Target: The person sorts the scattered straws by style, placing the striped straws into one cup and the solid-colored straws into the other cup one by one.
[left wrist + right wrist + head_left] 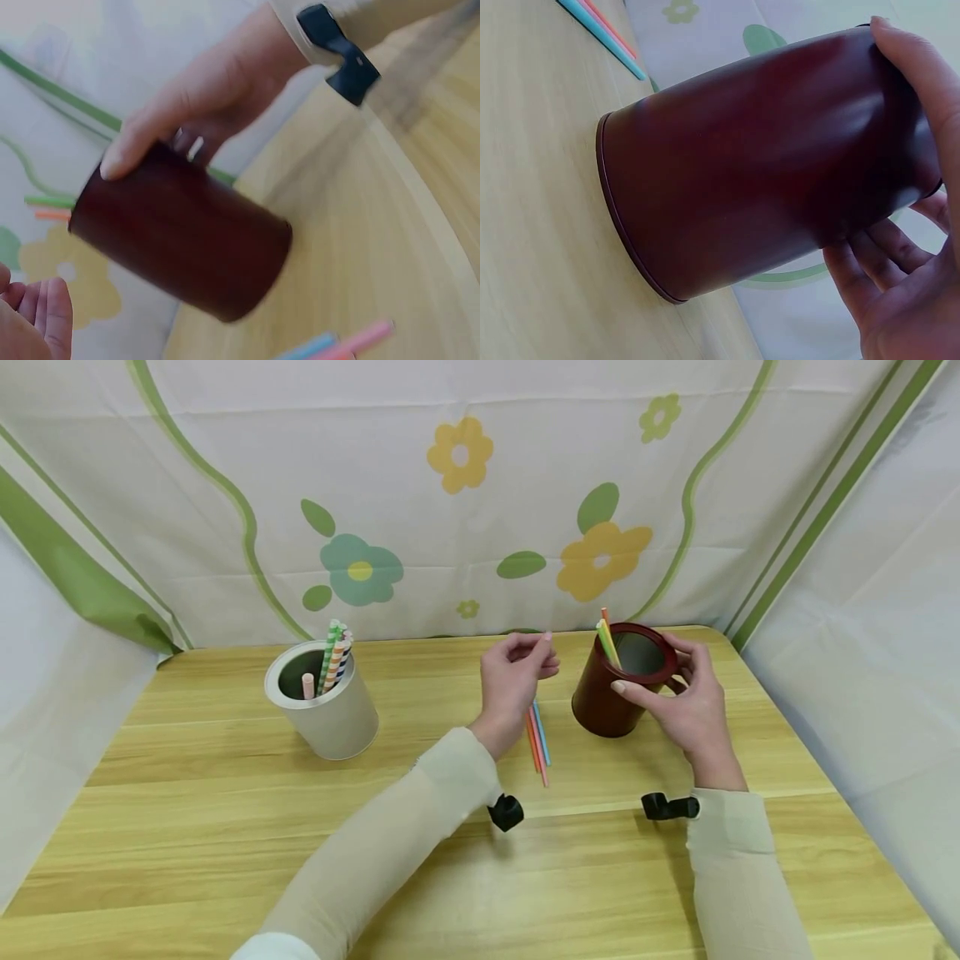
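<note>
My right hand (693, 702) grips a dark red cylindrical cup (603, 697) near its rim, thumb on the near side and fingers round the far right side. Green, yellow and orange straws (608, 643) poke out of this cup; its dark wall fills much of the right wrist view. To the left of it, my left hand (513, 685) is raised with loosely bent fingers, nothing visible in them. Just below that hand, a few thin straws (538, 747) in orange, pink and blue lie on the table, their far ends partly hidden by it.
A cream cylindrical container (337, 727) with striped paper straws (335, 656) and a pale pink one stands at the left on the wooden table (225, 827). A flower-printed curtain (450, 527) hangs along the table's back edge, and pale fabric borders both sides.
</note>
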A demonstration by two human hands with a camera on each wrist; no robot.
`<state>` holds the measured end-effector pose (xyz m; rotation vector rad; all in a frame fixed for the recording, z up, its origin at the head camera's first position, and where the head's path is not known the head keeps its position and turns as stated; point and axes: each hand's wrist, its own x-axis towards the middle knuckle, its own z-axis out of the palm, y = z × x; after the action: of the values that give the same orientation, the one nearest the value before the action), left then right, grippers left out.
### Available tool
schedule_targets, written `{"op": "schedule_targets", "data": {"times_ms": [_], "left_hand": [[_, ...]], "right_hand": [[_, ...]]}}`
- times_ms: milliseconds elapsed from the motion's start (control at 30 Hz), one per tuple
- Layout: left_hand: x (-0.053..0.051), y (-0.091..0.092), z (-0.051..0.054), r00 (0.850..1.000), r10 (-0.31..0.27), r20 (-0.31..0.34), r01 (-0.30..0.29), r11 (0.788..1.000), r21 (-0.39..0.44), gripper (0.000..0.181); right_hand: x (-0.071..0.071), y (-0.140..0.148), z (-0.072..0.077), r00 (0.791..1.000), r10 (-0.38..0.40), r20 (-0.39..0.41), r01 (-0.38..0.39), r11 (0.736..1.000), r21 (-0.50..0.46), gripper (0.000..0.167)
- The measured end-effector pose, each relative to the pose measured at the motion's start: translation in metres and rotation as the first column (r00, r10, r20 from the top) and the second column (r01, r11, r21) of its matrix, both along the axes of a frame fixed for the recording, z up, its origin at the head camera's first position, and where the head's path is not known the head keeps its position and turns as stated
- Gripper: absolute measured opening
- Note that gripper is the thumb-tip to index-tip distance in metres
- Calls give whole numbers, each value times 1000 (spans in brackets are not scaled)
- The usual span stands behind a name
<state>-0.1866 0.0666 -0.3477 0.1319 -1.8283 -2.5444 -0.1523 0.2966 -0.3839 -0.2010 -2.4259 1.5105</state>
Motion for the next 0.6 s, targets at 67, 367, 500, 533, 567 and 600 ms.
{"op": "schedule_targets", "data": {"times_ms": [67,367,500,533,567,600], "left_hand": [[0,-8,-6,1000,3,12,-2,1000,-27,12],[1,-34,-36,990,75,116,-43,966,-254,14],[0,-40,-47,976,46,212,20,954,-298,17],[0,-41,-49,970,31,240,45,951,-305,18],[-1,-42,-52,964,17,266,70,946,-316,18],[-2,-43,-54,957,4,289,96,939,-329,19]], "right_hand": [[0,0,0,1000,1,0,-1,1000,0,91],[0,0,-1,1000,-6,7,6,1000,-7,91],[0,0,-1,1000,-7,3,8,1000,-3,91],[0,0,-1,1000,-7,2,7,1000,-2,91],[-1,0,-1,1000,-7,1,7,1000,0,90],[-1,-1,-1,1000,-6,0,6,1000,0,90]]}}
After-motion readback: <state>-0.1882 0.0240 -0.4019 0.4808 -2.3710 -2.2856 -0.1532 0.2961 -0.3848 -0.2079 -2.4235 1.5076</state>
